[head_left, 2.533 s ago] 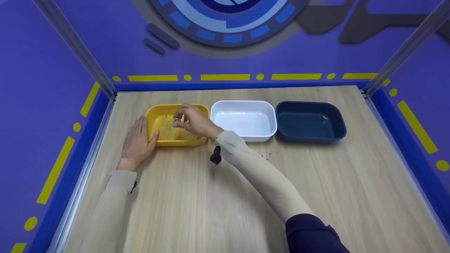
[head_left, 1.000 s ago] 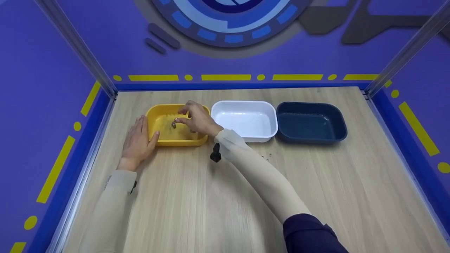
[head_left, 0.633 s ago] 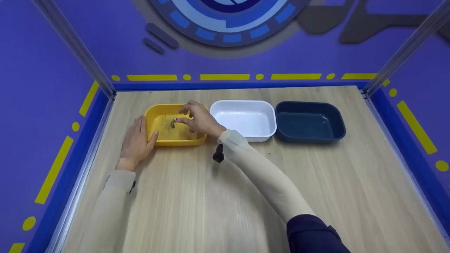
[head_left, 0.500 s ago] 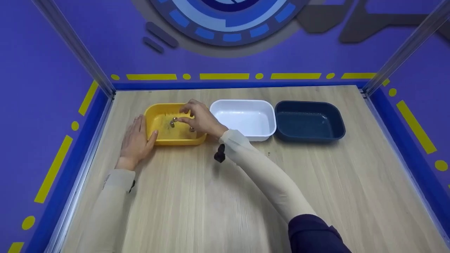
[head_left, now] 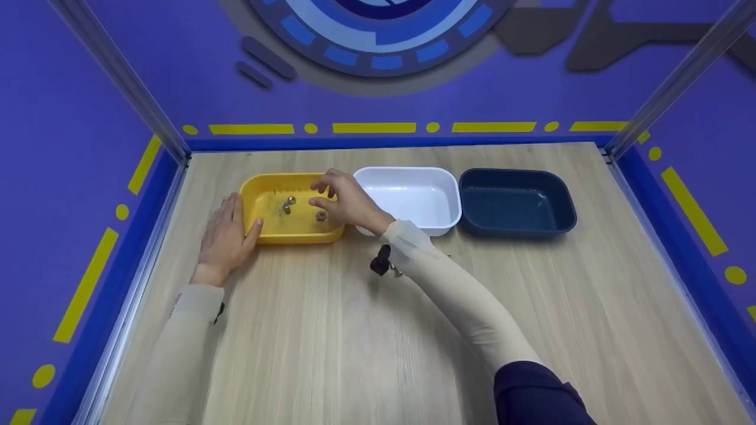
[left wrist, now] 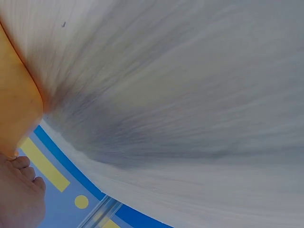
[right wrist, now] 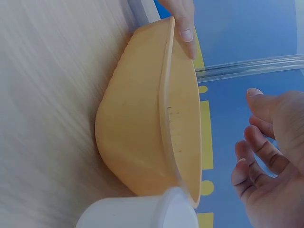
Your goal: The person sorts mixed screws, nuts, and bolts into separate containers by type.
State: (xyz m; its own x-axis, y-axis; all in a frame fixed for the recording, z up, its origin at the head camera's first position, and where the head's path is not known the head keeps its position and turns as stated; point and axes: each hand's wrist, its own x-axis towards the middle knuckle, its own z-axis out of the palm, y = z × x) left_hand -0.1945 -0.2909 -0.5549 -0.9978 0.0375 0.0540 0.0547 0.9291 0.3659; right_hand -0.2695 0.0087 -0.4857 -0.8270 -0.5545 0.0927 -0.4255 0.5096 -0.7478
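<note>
Near the back-left corner of the desk [head_left: 295,330], my yellow bin [head_left: 301,239] holds three metal nuts [head_left: 321,216], one towards its front-right corner. My left hand [head_left: 224,239] lies straight-fingered against its left wall; my right hand [head_left: 349,203] hovers at its right end, fingers parted, gripping nothing. The white bin [head_left: 419,203] and navy bin [head_left: 520,203] sit rightward. My left cuff's [head_left: 198,301] lettering is illegible.

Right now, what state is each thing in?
Yellow bin: upright.
Three metal pieces: lying in yellow bin.
White bin: upright, nothing visible inside.
Dark bin: upright, nothing visible inside.
Left hand: touching yellow bin.
Right hand: holding nothing, fingertips above yellow bin.
Silver bits: loose on table.
</note>
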